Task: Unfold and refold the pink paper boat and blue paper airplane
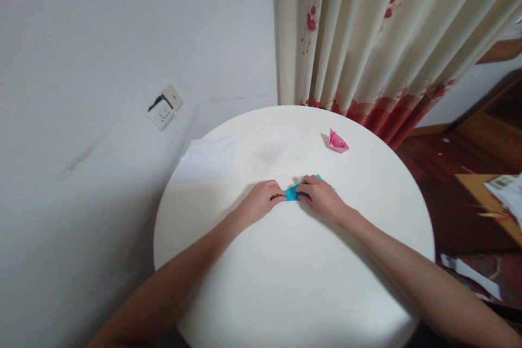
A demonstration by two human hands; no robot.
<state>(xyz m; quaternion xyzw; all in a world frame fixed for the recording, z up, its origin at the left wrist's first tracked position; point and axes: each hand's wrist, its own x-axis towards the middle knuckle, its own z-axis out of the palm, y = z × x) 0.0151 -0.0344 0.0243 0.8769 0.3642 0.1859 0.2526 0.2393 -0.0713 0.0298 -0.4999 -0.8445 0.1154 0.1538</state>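
Blue paper [292,192] lies flat on the white round table [285,283], mostly hidden under both hands. Left hand [261,201] and right hand [322,196] press it with bent fingers. Its exact shape I cannot tell. Pink folded paper [337,142] sits well apart.

**Lots of room on the round table**

The white table [293,283] is bare near the front. A pink paper shape [337,142] sits at the back right. A white sheet [206,159] hangs off the back left. The curtain [379,38] hangs behind.
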